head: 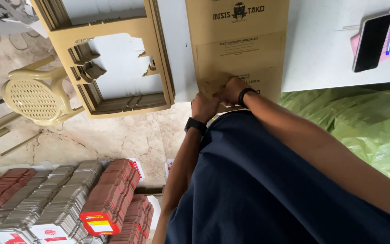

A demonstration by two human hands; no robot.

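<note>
1. Both hands work at the near edge of a flat brown printed cardboard sheet [238, 49] lying on the white table [321, 49].
2. Left hand [204, 107] is curled closed, pinching the sheet's edge.
3. Right hand [232, 90] is bent closed, fingers pressing the same edge.
4. Beside it lies a stack of die-cut brown cardboard frames [113, 58]; a black smartphone [371, 41] rests farther right.
</note>
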